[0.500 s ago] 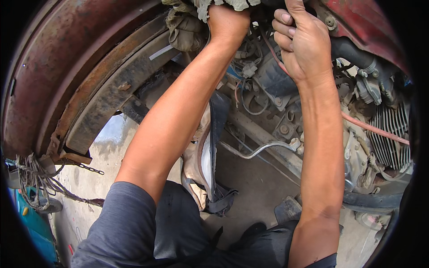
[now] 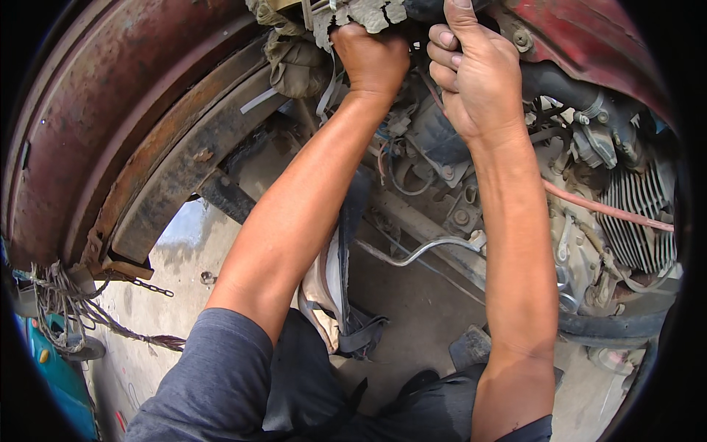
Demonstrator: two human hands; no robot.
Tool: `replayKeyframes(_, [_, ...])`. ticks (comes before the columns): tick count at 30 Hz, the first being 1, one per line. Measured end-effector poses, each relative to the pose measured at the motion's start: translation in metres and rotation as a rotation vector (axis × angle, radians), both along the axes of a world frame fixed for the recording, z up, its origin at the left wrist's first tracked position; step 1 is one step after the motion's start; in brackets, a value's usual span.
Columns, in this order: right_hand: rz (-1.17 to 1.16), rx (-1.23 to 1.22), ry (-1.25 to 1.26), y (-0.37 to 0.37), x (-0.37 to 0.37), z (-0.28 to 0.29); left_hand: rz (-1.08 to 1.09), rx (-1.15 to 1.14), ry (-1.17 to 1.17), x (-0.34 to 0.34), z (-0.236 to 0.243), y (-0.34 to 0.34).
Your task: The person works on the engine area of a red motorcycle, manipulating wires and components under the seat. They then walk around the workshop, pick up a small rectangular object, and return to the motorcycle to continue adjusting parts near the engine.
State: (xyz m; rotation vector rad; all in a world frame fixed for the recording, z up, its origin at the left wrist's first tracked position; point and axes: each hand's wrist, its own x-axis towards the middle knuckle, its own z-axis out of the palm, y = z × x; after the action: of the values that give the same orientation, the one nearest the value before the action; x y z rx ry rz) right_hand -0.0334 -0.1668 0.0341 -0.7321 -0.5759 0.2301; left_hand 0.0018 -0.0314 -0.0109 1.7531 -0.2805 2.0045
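The left hand [image 2: 370, 62] is bent at the wrist and bunched like a fist beneath a ragged grey sheet [image 2: 361, 18], brittle-looking and torn along its edge; what the fingers grip, if anything, cannot be told. The right hand [image 2: 480, 85] has its fingers curled in and its thumb stretched up beside a smooth dark part [image 2: 428, 9] at the upper edge — whether it pinches anything is hidden.

Crumpled, dusty cloth [image 2: 294, 65] bunches left of the sheet, a pale strap [image 2: 329, 92] dangling just beside it. To the right run a ribbed-ended black hose [image 2: 563, 85], a thin pink hose [image 2: 607, 206] and close-set metal fins [image 2: 635, 221] under a glossy red panel [image 2: 589, 33]. Below, a silvery rod [image 2: 412, 255] bends in an S. Leftward curve a scuffed dark beam [image 2: 195, 158] and a rust-blotched panel [image 2: 81, 118], with frayed rope [image 2: 70, 298] hanging below.

Against the earlier frame, both hands sit slightly further left in view; the strap shows more plainly, and a small round piece [image 2: 208, 278] on the concrete [image 2: 158, 306] is uncovered — too small to identify.
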Motion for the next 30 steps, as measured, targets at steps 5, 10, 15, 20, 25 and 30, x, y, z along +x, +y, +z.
replayKeyframes(5, [0.012, 0.005, -0.012, 0.002, 0.0, -0.001, -0.084, -0.024, 0.044, 0.003, -0.007, 0.008])
replayKeyframes(10, [0.031, 0.028, -0.025, 0.0, 0.001, -0.003, -0.213, -0.077, 0.056, 0.002, -0.01, 0.004])
replayKeyframes(15, [-0.011, 0.003, 0.01, 0.004, 0.002, -0.003, -0.103, 0.095, 0.052, 0.007, -0.002, 0.018])
replayKeyframes(20, [-0.031, -0.001, 0.02, 0.005, 0.001, -0.003, -0.199, 0.072, -0.013, 0.006, 0.005, 0.01])
replayKeyframes(25, [-0.038, 0.003, 0.018, 0.006, -0.002, -0.001, -0.185, 0.043, 0.032, 0.011, 0.001, 0.018])
replayKeyframes(30, [-0.025, -0.006, 0.018, 0.003, -0.002, -0.002, -0.23, 0.039, 0.028, 0.01, 0.002, 0.011])
